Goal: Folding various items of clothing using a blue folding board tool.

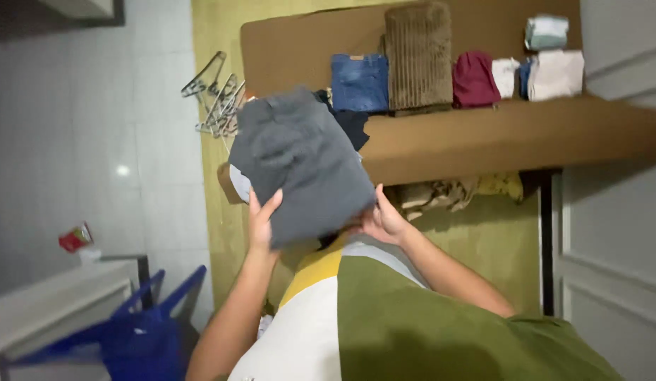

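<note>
Nearest the camera, at 6 o'clock, is the person's torso in a green, white and yellow shirt (384, 317). A blue fabric bag (141, 331) stands at 8 o'clock, beside a white cabinet edge (53, 296).

Both forearms rise toward the frame centre. The left hand (261, 222) grips the near left edge of a folded dark grey fabric garment (300, 162), fingers spread along its side. The right hand (384, 219) supports the near right edge from below, thumb raised against the fabric. The garment is held in the air, clear of the shelf, in front of the brown board shelf (483, 134).

Beyond, at 12 to 2 o'clock, the shelf carries folded items in a row: blue denim trousers (360, 81), a brown ribbed corduroy piece (417, 56), a maroon garment (476, 77) and pale pink and white pieces (554, 74). Metal wire hangers (215, 95) lie at 11 o'clock.

Judgement: several garments are already folded and placed; the grey one is folded but not yet set down. A crumpled beige cloth (434, 194) under the shelf looks unsorted.
</note>
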